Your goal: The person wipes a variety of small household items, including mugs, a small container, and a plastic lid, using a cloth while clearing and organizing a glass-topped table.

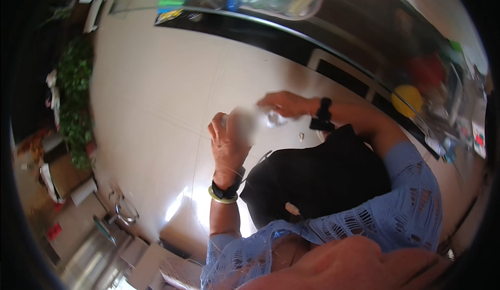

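Note:
My left hand (226, 139), a pale yellowish bangle and a dark band at its wrist, grips a whitish rounded object (243, 126). Motion blur hides what that object is. Just to its right is my right hand (287, 104), its fingers bent and pointing left, a black strap on the wrist. A shiny silvery or clear item (275, 119) shows directly below the right fingers; whether they hold it is unclear. Black cloth (320, 176) covers my lap. Below and right of the shiny item, a small indistinct object (301, 136) appears against the pale floor (164, 83).
A glass-topped table (269, 23) with a dark lower part runs along the top and right. On it stands a clear plastic tray (318, 7) of jars. A yellow round object (407, 101) sits farther right. Leafy green plants (76, 106) line the left.

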`<state>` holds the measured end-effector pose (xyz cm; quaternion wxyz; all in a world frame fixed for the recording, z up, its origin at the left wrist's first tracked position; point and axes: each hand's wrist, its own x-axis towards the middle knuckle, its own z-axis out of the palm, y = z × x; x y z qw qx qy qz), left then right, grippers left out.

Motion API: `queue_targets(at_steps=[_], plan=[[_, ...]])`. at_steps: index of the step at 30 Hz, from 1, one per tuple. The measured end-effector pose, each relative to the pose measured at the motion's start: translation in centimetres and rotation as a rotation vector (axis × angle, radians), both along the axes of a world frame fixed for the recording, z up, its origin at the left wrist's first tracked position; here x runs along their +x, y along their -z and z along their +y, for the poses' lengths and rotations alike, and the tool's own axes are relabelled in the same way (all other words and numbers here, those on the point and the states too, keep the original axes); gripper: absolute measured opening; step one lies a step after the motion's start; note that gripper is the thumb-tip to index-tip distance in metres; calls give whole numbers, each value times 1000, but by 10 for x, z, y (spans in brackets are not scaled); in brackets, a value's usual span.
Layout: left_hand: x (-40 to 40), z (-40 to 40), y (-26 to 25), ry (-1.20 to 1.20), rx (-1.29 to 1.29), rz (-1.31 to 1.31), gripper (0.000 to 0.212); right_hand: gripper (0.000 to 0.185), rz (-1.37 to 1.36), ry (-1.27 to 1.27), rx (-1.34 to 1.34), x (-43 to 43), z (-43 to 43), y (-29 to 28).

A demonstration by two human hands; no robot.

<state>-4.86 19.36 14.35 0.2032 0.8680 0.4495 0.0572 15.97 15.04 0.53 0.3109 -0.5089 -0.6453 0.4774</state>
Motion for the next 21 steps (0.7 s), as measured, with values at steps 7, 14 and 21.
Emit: queue_targets(at_steps=[7,14,21], plan=[[138,7,-38,488,71,-39,62,32,109,187,-219,69,-133,-16],[292,-11,-19,778,131,-243,71,33,287,482,-479,110,-175,-62],[405,-41,8,914,174,-322,71,40,342,666,-273,121,-237,-43]])
